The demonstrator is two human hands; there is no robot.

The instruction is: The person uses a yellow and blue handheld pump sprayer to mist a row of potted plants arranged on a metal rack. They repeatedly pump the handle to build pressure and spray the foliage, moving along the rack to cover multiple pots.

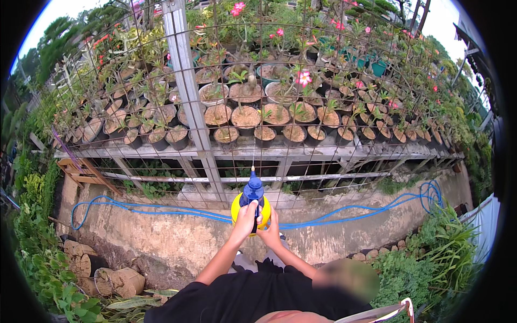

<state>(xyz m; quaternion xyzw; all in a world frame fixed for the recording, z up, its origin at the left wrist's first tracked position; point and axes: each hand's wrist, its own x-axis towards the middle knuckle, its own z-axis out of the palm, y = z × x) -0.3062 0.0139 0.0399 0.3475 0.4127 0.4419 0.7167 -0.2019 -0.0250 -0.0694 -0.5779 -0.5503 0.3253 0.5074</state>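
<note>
My left hand (245, 218) is closed around the dark handle of a yellow pressure sprayer with a blue top (253, 187), its thumb on the upper side. The sprayer's brass-coloured nozzle (253, 168) points away from me, and a thin jet leaves it towards the potted plants. My right hand (271, 231) supports the yellow tank from the right and below. Beyond a wire mesh fence (260, 154), small black pots of soil (265, 134) stand along the front of a raised bench. Larger pots (246, 117) and pink-flowered desert roses (303, 78) are behind them.
A blue hose (339, 221) runs across the concrete path (181, 230) and coils at the right. A wooden frame (87, 173) leans at the left. Soil-filled pots (127, 281) lie at the lower left. A metal post (190, 89) stands at the fence; leafy plants (408, 270) border the lower right.
</note>
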